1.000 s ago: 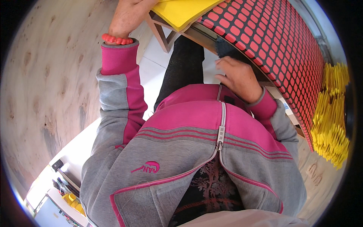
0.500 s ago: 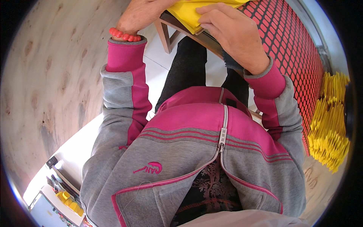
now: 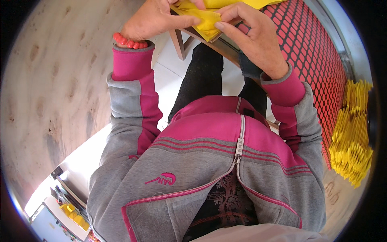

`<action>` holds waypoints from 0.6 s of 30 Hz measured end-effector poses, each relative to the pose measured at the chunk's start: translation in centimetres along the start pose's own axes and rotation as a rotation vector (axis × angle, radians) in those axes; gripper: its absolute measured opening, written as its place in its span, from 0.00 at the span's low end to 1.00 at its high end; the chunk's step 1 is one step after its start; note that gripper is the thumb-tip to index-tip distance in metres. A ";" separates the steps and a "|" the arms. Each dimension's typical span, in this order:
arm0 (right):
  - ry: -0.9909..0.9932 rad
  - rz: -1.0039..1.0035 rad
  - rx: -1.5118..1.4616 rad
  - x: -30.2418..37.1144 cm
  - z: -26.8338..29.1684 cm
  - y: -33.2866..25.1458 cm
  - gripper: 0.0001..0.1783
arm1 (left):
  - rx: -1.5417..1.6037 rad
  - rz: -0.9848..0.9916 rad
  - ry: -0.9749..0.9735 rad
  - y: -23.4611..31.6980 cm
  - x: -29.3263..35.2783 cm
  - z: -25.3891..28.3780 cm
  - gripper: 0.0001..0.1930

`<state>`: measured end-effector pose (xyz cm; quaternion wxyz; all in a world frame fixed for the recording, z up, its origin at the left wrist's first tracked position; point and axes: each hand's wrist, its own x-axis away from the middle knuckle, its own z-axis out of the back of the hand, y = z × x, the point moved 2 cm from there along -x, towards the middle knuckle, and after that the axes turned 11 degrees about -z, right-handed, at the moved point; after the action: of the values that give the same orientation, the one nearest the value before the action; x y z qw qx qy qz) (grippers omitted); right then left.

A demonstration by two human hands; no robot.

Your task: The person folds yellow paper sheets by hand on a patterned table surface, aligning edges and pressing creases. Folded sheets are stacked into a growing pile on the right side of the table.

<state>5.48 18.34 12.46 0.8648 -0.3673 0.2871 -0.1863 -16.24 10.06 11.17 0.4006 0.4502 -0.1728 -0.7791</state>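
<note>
Yellow cloth (image 3: 206, 27) lies at the top edge, over the corner of a wooden-legged surface, with a fold raised between my hands. My left hand (image 3: 157, 18), wearing a red bead bracelet (image 3: 130, 42), grips the fold from the left, thumb pointing right across it. From the right, my right hand (image 3: 256, 38) pinches the fold's edge between thumb and forefinger. The far part of the cloth and some left fingertips run out of the picture.
A red panel with black mesh (image 3: 310, 52) slopes down on the right. Beyond it stands a stack of folded yellow pieces (image 3: 350, 137). A wood-grain board (image 3: 60, 80) fills the left side; yellow containers (image 3: 74, 217) sit lower left. A wooden leg (image 3: 177, 44) stands below the cloth.
My left hand has come down and right onto the cloth, its thumb now over the fold. My right fingers have gone from lying on the cloth to pinching its lifted edge.
</note>
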 end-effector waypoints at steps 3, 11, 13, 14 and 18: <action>0.000 -0.102 -0.003 0.3 0.4 -0.8 0.06 | -0.089 0.032 -0.003 1.2 -0.2 -0.6 0.12; 0.277 0.203 0.271 0.0 0.3 -0.5 0.09 | -0.286 0.019 0.198 1.5 0.0 -1.3 0.06; 0.300 0.215 0.226 0.4 0.7 0.1 0.09 | -0.353 0.020 0.313 1.2 0.1 -1.8 0.07; 0.317 0.220 0.213 0.7 1.0 0.4 0.09 | -0.386 0.024 0.370 1.1 0.2 -2.1 0.08; 0.365 0.234 0.200 1.8 2.9 0.7 0.10 | -0.436 -0.032 0.465 1.0 -0.5 -3.2 0.25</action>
<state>8.78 19.34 12.88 0.8463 -0.2044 0.4595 -0.1754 -12.91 10.09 10.36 0.5042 0.5224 0.1015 -0.6801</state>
